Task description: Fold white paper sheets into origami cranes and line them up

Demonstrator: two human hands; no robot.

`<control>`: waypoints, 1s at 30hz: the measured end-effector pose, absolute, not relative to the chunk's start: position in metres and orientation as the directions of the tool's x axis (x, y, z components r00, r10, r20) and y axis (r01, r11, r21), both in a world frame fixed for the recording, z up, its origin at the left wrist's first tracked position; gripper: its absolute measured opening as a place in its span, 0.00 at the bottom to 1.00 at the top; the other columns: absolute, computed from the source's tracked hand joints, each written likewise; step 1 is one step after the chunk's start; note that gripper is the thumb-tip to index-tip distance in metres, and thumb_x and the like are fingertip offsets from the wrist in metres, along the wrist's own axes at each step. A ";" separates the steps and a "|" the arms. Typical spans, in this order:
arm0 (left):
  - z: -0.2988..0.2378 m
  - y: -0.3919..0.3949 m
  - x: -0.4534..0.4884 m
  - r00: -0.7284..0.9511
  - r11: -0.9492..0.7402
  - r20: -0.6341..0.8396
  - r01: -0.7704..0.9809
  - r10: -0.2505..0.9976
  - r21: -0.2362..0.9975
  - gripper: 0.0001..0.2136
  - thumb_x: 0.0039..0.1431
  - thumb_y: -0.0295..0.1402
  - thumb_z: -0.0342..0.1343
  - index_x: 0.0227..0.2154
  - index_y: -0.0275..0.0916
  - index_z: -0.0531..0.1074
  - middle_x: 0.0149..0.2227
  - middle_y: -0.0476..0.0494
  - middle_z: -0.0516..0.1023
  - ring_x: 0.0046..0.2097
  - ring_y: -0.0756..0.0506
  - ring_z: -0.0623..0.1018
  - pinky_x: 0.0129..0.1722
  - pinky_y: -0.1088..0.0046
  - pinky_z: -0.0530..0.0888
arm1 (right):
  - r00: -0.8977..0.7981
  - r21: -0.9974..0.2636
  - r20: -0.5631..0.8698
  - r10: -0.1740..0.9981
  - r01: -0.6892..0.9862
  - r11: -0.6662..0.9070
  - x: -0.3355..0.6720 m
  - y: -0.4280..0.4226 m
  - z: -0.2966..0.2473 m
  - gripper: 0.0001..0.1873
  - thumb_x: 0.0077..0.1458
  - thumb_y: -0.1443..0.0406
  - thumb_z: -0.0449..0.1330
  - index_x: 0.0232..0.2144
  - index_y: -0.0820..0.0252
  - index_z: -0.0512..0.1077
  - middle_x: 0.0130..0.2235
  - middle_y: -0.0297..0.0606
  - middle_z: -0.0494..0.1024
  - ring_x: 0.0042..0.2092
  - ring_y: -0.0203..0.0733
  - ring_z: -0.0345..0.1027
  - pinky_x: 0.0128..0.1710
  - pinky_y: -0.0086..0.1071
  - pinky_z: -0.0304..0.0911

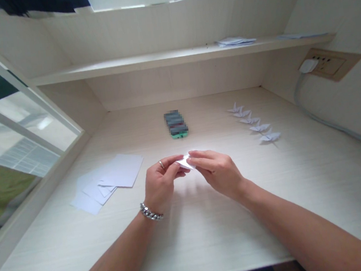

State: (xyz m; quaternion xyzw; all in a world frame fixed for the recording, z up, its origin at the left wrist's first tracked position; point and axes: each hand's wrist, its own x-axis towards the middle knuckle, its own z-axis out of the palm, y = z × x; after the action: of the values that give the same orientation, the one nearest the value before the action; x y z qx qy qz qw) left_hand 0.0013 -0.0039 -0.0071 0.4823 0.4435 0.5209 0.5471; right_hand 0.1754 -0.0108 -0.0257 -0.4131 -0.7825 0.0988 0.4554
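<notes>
A small folded piece of white paper [185, 162] is held between my two hands, a little above the desk. My left hand [164, 176], with a ring and a chain bracelet at the wrist, pinches its left side between thumb and fingers. From the right, my right hand [217, 168] closes its fingertips on the other side. The fingers cover part of the folds. Left of my hands lies a loose fan of white paper sheets [122, 170]. Several folded paper cranes [259, 128] stand in a slanting row to the right.
A phone-like object [176, 125], its surface pixelated, lies beyond my hands. The shelf [146, 63] at the back carries stacked paper [235, 41]. On the right wall a plug sits in a socket plate [333, 63], its grey cable [332, 129] running down along the desk [212, 240].
</notes>
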 end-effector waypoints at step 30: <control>-0.009 -0.003 -0.002 0.185 -0.232 0.222 0.033 0.957 0.972 0.12 0.43 0.31 0.69 0.33 0.34 0.78 0.33 0.42 0.82 0.33 0.47 0.80 0.32 0.76 0.76 | -0.224 -0.975 0.026 0.974 -0.219 -0.025 0.174 0.000 -0.021 0.14 0.45 0.57 0.69 0.32 0.62 0.79 0.25 0.35 0.78 0.27 0.35 0.72 0.30 0.32 0.68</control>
State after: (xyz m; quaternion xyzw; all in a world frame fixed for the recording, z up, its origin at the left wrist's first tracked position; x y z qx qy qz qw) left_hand -0.0020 -0.0033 -0.0093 0.6107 0.4056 0.4928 0.4687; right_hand 0.1740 0.0005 -0.0208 -0.3814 -0.4952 0.6056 0.4924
